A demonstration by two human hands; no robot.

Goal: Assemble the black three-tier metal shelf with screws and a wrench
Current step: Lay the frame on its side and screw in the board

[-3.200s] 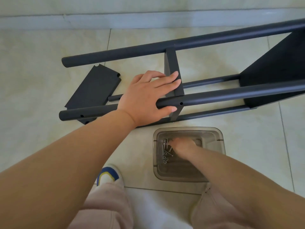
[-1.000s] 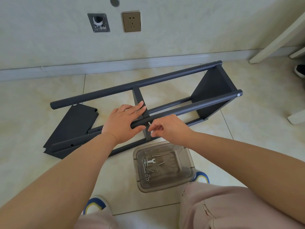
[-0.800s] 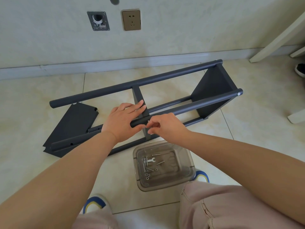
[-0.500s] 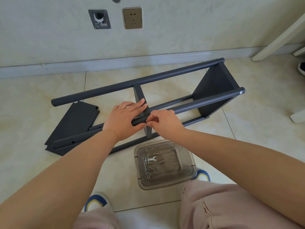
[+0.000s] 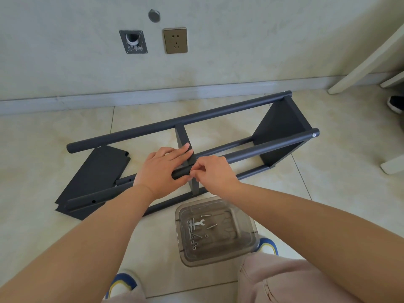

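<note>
The black shelf frame (image 5: 282, 125) lies on its side across the floor tiles, a loose shelf panel (image 5: 96, 178) at its left end. The left hand (image 5: 161, 171) wraps the near pole (image 5: 262, 148); the right hand (image 5: 213, 172) pinches something at that pole — too small to tell. Nearer sits a clear tray (image 5: 247, 243) holding screws (image 5: 192, 228) and a small wrench (image 5: 200, 223).

wall socket (image 5: 175, 40) | round wall plug (image 5: 154, 15) | black shoe (image 5: 396, 104) at right edge
</note>
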